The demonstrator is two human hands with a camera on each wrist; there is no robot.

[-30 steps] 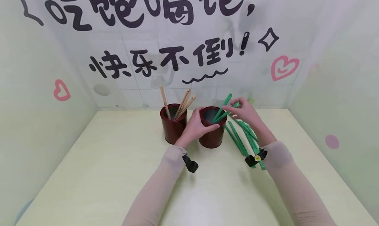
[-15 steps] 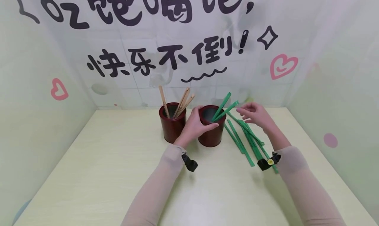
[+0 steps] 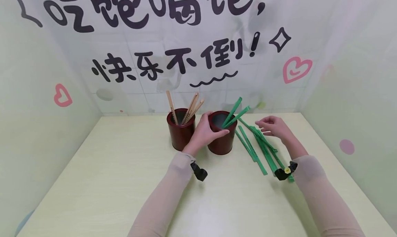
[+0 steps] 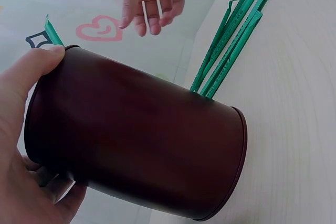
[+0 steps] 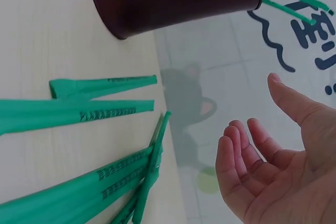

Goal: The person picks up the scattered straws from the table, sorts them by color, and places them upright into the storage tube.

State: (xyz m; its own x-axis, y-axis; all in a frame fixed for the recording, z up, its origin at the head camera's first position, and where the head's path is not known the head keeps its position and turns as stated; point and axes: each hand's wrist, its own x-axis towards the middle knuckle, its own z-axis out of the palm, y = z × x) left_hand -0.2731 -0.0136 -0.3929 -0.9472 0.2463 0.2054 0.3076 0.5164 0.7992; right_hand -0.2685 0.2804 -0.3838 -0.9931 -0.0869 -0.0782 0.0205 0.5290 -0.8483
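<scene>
My left hand [image 3: 206, 131] grips the right-hand dark red cylindrical holder [image 3: 224, 145] near its rim, thumb across the front and fingers round the far side. The holder stands upright on the table, with two slim green paper-wrapped sticks [image 3: 234, 109] leaning out to the right. My right hand [image 3: 274, 128], holding nothing, hovers to the right of that holder with fingers loosely bent, as the right wrist view [image 5: 278, 166] also shows. Below it, several more green wrapped sticks [image 3: 263, 145] lie on the table in a loose, partly overlapping bunch. Printed lettering runs along their wrappers.
A second dark red holder [image 3: 181, 137] stands close on the left, with several tan wrapped sticks [image 3: 192, 107] in it. The pale table [image 3: 108, 181] ends at a back wall [image 3: 136, 99] with black lettering, and side walls flank it.
My right hand has let go of a green stick, now leaning in the holder, and has moved right and slightly down, away from it. The left hand stays on the holder.
</scene>
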